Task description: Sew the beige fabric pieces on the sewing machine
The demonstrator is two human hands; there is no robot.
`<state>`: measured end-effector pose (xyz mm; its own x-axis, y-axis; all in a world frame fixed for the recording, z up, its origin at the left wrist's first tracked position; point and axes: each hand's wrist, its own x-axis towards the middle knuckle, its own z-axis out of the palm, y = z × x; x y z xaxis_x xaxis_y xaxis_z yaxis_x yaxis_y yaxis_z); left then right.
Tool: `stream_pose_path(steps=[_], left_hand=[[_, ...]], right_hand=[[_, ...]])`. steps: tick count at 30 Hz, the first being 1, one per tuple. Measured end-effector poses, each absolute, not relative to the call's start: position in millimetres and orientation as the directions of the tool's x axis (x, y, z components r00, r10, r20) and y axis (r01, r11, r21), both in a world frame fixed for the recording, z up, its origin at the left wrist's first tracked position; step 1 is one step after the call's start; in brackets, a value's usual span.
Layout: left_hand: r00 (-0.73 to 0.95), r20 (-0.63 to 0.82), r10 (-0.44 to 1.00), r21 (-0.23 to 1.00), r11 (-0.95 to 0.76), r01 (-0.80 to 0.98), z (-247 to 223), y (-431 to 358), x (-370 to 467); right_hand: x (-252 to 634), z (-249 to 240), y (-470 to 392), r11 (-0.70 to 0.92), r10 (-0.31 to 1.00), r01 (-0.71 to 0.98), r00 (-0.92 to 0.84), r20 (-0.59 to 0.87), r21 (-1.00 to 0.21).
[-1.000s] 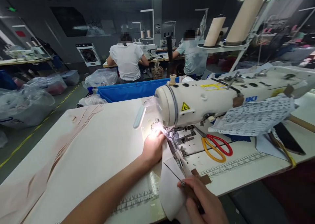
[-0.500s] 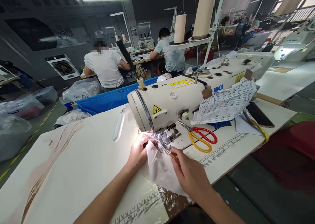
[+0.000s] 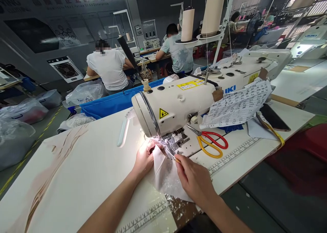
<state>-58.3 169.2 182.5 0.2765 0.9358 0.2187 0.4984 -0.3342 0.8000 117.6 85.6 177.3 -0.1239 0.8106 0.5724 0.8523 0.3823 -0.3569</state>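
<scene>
Under the head of a white sewing machine (image 3: 168, 106), a piece of pale fabric (image 3: 166, 175) lies by the lit needle area and drapes toward the table's front edge. My left hand (image 3: 145, 158) is closed on the fabric's left edge, close beside the presser foot; the fingertips are partly hidden. Pinched in my right hand (image 3: 192, 175) is a slim pointed metal tool (image 3: 176, 160) with a yellowish handle, its tip directed at the fabric near the foot. Its exact kind is unclear. Scissors (image 3: 212, 144) with red and yellow handles lie right of the needle plate.
A handwritten sheet (image 3: 237, 105) hangs on the machine's front. A tape measure (image 3: 270, 127) and a phone (image 3: 274, 117) lie at the right. Beige strips (image 3: 43, 188) cover part of the table's left. Thread cones (image 3: 187, 25) stand above; two people sit beyond.
The view has shifted slightly. My right hand and its tool have drawn a little away from the presser foot, toward the lower left. My left hand keeps its hold on the fabric.
</scene>
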Motion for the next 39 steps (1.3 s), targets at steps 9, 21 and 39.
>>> stream_pose_path(steps=[9, 21, 39], left_hand=[[0.278, 0.210, 0.937, 0.804, -0.327, 0.496, 181.2, 169.1, -57.7], [0.347, 0.279, 0.895, 0.668, -0.441, 0.600, 181.3, 168.7, -55.3], [0.290, 0.240, 0.926, 0.701, -0.373, 0.608, 181.0, 171.2, -53.9]], right_hand=[[115.8, 175.7, 86.6, 0.381, 0.807, 0.857, -0.123, 0.578, -0.348], [114.0, 173.0, 88.2, 0.371, 0.826, 0.860, -0.132, 0.549, -0.351], [112.8, 177.2, 87.6, 0.292, 0.871, 0.901, -0.112, 0.478, -0.322]])
